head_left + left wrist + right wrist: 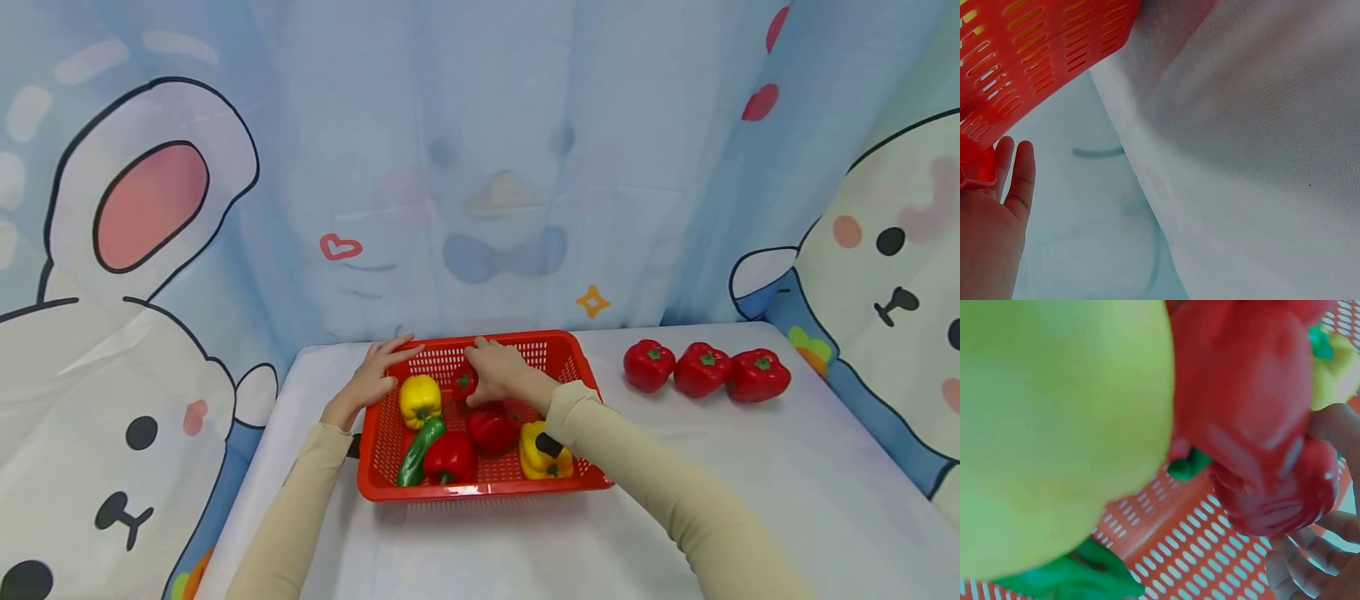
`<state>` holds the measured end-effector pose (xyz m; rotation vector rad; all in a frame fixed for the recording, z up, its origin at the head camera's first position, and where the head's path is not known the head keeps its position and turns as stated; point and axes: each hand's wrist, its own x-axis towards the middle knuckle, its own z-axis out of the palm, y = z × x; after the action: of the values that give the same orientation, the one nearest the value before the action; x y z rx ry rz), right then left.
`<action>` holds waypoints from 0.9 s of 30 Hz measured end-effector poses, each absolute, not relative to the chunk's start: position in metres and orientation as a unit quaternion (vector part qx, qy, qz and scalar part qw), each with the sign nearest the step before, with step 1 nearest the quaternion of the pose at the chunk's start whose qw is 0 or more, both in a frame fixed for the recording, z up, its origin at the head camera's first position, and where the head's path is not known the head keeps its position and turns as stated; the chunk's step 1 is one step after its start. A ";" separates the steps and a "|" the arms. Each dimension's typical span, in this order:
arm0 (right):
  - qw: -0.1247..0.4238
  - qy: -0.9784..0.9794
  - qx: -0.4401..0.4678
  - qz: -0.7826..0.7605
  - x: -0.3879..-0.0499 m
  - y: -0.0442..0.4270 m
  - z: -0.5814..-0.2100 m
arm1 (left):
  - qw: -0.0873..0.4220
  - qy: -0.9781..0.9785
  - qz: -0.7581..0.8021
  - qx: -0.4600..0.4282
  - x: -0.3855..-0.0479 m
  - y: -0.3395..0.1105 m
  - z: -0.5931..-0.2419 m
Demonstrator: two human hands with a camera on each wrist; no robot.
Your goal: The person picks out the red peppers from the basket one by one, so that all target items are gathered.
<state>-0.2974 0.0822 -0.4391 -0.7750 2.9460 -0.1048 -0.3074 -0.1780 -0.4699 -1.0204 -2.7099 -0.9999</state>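
My right hand (pixel 495 368) has its thumb and fingers curled round a red pepper (pixel 462 382) towards the back of the red basket (pixel 480 492); my left hand (pixel 372 377) has its fingers extended at the basket's left end, holding no pepper. I judge an even grip round the sides best, with any lift going straight up to clear the yellow pepper (pixel 421 400) on its left and another red pepper (pixel 492 427) in front. The gripped one looks glossy and lobed, with a green stem.

A basket (pixel 405 493) with peppers (pixel 450 457) and a cucumber (pixel 420 452) inside stands on the table (pixel 765 467), left of three others (pixel 702 371).
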 end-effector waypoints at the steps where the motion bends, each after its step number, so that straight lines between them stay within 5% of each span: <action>1: 0.043 0.966 -0.250 -0.046 -0.297 0.085 -0.437 | 0.039 -0.883 -0.328 -0.333 -0.307 -0.178 -0.470; 27: -0.097 0.920 -0.199 -0.324 -0.238 0.223 -0.382 | 0.031 -0.888 -0.329 -0.321 -0.307 -0.177 -0.471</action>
<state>-0.2379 0.2235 -0.3821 -0.6672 3.0831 -1.0863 -0.3066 -0.1774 -0.4713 -0.9883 -2.7354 -1.0146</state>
